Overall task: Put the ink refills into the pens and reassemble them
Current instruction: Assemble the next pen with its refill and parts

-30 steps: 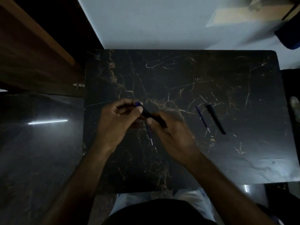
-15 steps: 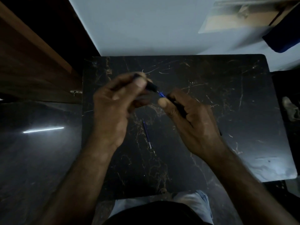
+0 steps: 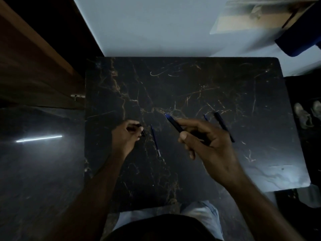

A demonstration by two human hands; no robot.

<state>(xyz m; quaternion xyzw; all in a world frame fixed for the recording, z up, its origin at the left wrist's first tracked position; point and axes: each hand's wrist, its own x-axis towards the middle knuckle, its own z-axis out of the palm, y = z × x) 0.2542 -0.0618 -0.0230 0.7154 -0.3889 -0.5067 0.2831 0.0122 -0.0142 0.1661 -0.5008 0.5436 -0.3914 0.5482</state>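
Note:
My right hand (image 3: 206, 143) holds a dark pen barrel (image 3: 174, 123) with a blue end pointing up and left over the black marble table (image 3: 191, 80). My left hand (image 3: 126, 136) rests on the table at the left, its fingers closed on a small black pen cap (image 3: 141, 130). Between my hands a thin blue ink refill (image 3: 155, 140) lies loose on the table. To the right of my right hand lie a second black pen (image 3: 224, 126) and the end of another blue refill (image 3: 205, 117), mostly hidden behind my fingers.
A wooden cabinet (image 3: 34, 66) stands to the left of the table. Behind the table is a pale wall (image 3: 156, 26). A pair of shoes (image 3: 307, 115) sits on the dark floor at the right. My knees (image 3: 166, 218) are at the table's near edge.
My hands have pulled apart and lowered. The cap has come off in my left hand, which moved down and left to the table. My right hand keeps the barrel.

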